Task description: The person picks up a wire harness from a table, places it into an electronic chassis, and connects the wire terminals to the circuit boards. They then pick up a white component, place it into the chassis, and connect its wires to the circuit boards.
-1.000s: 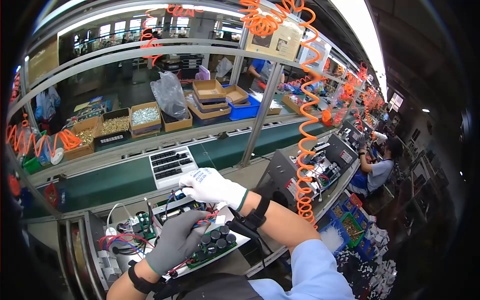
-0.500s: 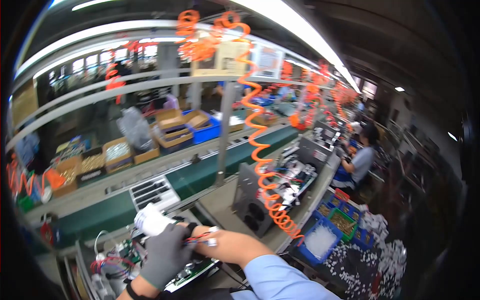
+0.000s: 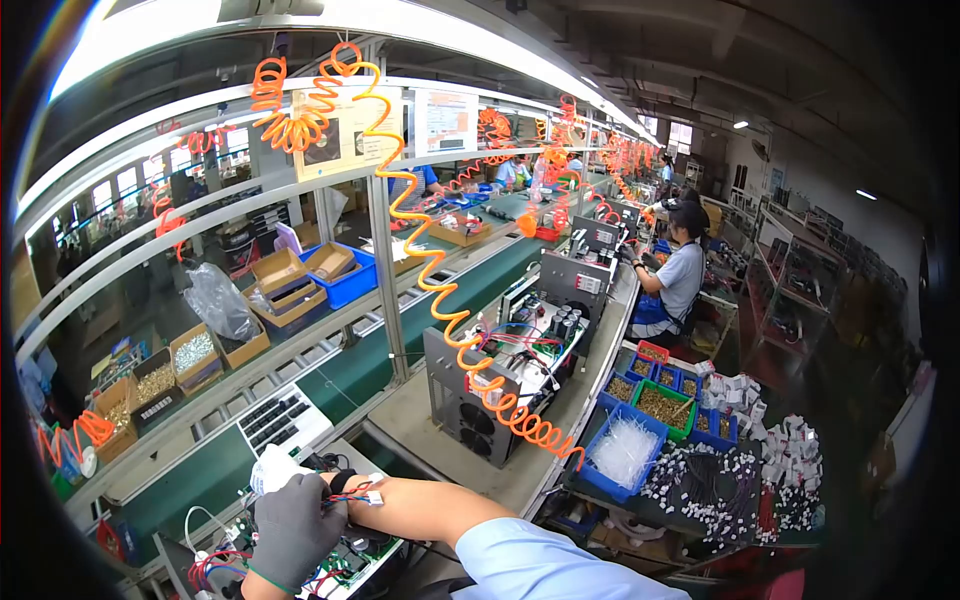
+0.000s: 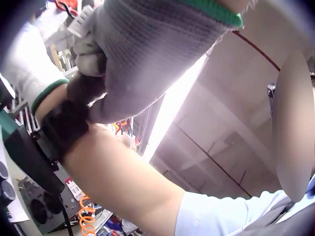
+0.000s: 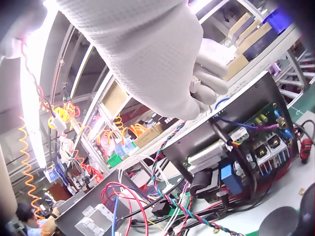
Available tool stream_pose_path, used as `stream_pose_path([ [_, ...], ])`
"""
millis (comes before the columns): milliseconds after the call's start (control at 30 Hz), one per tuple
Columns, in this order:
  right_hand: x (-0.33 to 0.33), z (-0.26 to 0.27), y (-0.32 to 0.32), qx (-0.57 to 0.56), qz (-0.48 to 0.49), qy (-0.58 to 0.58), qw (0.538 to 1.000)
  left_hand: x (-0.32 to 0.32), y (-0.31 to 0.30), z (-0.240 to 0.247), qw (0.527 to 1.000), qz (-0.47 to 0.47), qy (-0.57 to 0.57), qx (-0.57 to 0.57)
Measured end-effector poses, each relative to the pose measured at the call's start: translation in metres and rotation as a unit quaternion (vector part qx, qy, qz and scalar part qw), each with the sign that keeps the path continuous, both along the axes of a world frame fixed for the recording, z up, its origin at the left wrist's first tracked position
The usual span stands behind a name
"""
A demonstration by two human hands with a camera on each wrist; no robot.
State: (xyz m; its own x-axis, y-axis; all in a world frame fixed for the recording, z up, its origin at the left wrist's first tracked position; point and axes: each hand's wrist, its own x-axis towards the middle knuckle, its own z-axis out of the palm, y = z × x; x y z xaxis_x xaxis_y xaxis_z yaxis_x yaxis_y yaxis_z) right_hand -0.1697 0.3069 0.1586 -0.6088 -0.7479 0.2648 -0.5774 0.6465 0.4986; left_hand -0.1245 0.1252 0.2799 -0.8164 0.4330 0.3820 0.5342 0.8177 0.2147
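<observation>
My left hand (image 3: 295, 530), in a grey glove, has its fingers curled right beside my right wrist. It grips a bundle of red, blue and black wires whose white connectors (image 3: 375, 490) stick out over my right forearm. In the left wrist view one white connector (image 4: 81, 22) shows by the curled fingers (image 4: 91, 61). My right hand (image 5: 147, 59), white-gloved, pinches a small white connector (image 5: 195, 86) above a black panel (image 5: 268, 96). Twisted wires (image 5: 158, 169) run down from near its thumb. Below the hands lies a green circuit board (image 3: 350, 565), partly hidden by them.
A white tray of black parts (image 3: 285, 420) sits on the green conveyor (image 3: 345, 385). Grey metal housings (image 3: 470, 400) stand to the right, behind an orange coiled hose (image 3: 450, 340). Blue bins (image 3: 625, 455) and loose connectors cover the right-hand bench, where another person (image 3: 675, 275) works.
The head view has swung right, so the hands appear lower and further left. My left hand has come up from over the board to my right wrist, bringing the wires across the forearm.
</observation>
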Motion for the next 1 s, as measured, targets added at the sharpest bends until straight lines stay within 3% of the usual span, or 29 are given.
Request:
stream_pose_path([
  [33,-0.043,0.066,-0.126,-0.067,0.107,-0.026,0.992,0.002,0.001,0.0,1.0,0.008,0.012,-0.023],
  [167,-0.061,0.047,-0.14,-0.085,0.121,-0.006,0.989,0.013,0.011,0.003,0.994,0.03,0.045,-0.097],
  [300,-0.09,0.033,-0.141,-0.2,0.164,-0.013,0.966,0.021,0.014,0.0,0.991,-0.005,0.091,-0.096],
  [433,-0.098,0.018,-0.167,-0.317,0.229,-0.041,0.919,0.023,0.006,-0.002,0.995,-0.036,0.088,-0.014],
  [467,-0.076,0.073,-0.142,-0.188,0.12,-0.281,0.933,0.025,-0.003,0.004,0.996,-0.042,0.083,0.016],
  [500,-0.109,0.01,-0.135,-0.38,0.295,-0.24,0.843,0.026,-0.015,0.008,0.997,-0.006,0.071,0.032],
  [533,-0.08,0.028,-0.126,-0.607,0.3,-0.43,0.597,0.024,-0.032,0.013,0.995,0.023,0.075,0.058],
  [567,-0.069,0.057,-0.11,-0.493,0.16,-0.523,0.677,0.021,-0.051,0.017,0.992,0.054,0.081,0.083],
  [600,-0.096,0.035,-0.117,-0.397,0.213,-0.456,0.768,0.014,-0.071,0.014,0.983,0.086,0.088,0.133],
  [633,-0.099,0.046,-0.119,-0.301,0.186,-0.323,0.878,0.005,-0.092,0.009,0.972,0.111,0.1,0.184],
  [700,-0.099,0.051,-0.121,-0.296,0.193,-0.349,0.868,-0.015,-0.125,-0.005,0.961,0.136,0.071,0.232],
  [767,-0.085,0.077,-0.138,-0.396,0.225,-0.394,0.798,-0.027,-0.141,-0.016,0.955,0.166,-0.055,0.239],
  [833,-0.085,0.085,-0.151,-0.372,0.218,-0.357,0.828,-0.058,-0.156,-0.064,0.929,0.047,-0.103,0.352],
  [900,-0.09,0.085,-0.16,-0.335,0.173,-0.337,0.863,-0.041,-0.156,-0.038,0.77,0.046,-0.325,0.548],
  [933,-0.093,0.083,-0.163,-0.327,0.195,-0.315,0.869,-0.047,-0.163,-0.046,0.765,0.047,-0.322,0.556],
  [1000,-0.095,0.082,-0.172,-0.328,0.214,-0.339,0.855,-0.062,-0.179,-0.069,0.832,0.101,-0.335,0.43],
])
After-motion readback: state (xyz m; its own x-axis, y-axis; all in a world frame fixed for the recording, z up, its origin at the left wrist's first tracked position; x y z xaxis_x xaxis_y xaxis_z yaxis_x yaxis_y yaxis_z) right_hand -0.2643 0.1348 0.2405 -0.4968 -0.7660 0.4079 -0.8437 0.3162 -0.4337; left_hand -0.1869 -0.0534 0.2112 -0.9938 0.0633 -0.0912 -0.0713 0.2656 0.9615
